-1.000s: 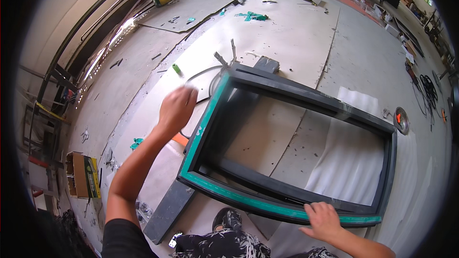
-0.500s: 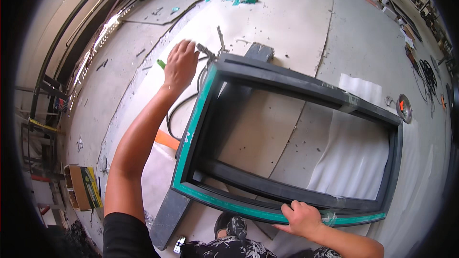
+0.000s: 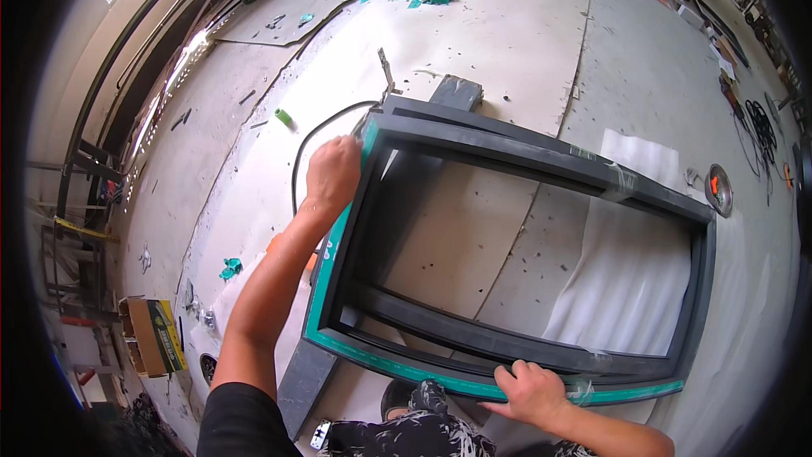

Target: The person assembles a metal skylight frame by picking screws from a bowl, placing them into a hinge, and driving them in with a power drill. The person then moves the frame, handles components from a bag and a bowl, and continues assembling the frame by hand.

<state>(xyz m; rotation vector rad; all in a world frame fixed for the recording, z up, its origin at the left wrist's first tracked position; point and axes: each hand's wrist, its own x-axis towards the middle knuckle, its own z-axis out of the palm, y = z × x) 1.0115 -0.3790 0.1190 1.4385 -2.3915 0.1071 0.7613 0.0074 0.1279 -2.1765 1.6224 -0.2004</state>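
Observation:
A large dark grey window frame [image 3: 499,131] with green film [image 3: 423,370] on its left and near edges lies at an angle before me. At its upper left corner, my left hand [image 3: 332,171] is closed, fingers curled against the filmed edge; what they grip, if anything, is hidden. My right hand [image 3: 533,391] grips the near bar, fingers over the top, beside a scrap of clear tape. A second dark frame part shows under the first. A black hose [image 3: 298,148] loops behind my left hand. Clear tape [image 3: 622,182] wraps the far bar.
Dark support beams [image 3: 306,385] stick out under the frame. A green cylinder [image 3: 283,117] lies beyond my left hand. A metal bowl [image 3: 718,190] with an orange item sits at the right, near white foam sheet [image 3: 634,279]. An open carton [image 3: 152,336] stands at the left.
My left hand has come down and toward me from beyond the corner to the frame's left edge, its fingers curling closed. My right hand keeps its grip on the near bar.

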